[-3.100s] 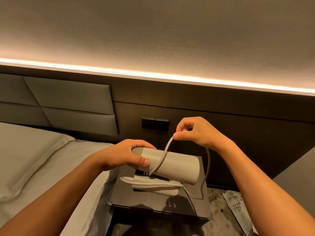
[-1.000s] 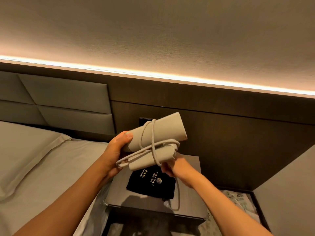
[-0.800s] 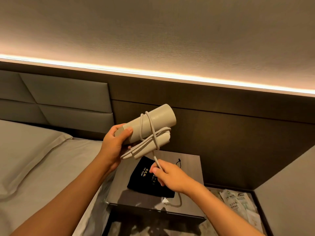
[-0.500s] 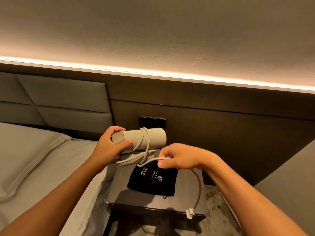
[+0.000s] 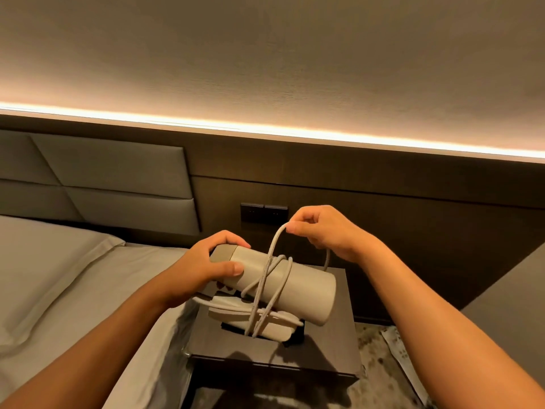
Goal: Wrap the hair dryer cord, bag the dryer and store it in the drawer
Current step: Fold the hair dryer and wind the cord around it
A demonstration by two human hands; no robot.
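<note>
A beige hair dryer (image 5: 306, 286) with its handle folded under the barrel is held above the dark nightstand (image 5: 330, 354). My left hand (image 5: 206, 268) grips the barrel's rear end. Several turns of the beige cord (image 5: 274, 255) cross over the barrel and the folded handle. My right hand (image 5: 321, 230) pinches the cord above the barrel and holds it taut. A loose stretch of cord drops behind the right wrist. The black pouch (image 5: 296, 336) lies on the nightstand under the dryer, almost wholly hidden. The drawer is not visible.
A bed (image 5: 73, 278) with grey sheets and a pillow lies to the left, touching the nightstand. A padded headboard (image 5: 118, 184) and dark wall panel with a black switch plate (image 5: 264, 214) stand behind. Papers (image 5: 401, 349) lie on the marbled floor at right.
My right hand has carried the cord up from beside the dryer to above the barrel, laying another turn on it. The dryer has dropped lower over the nightstand and now covers the pouch.
</note>
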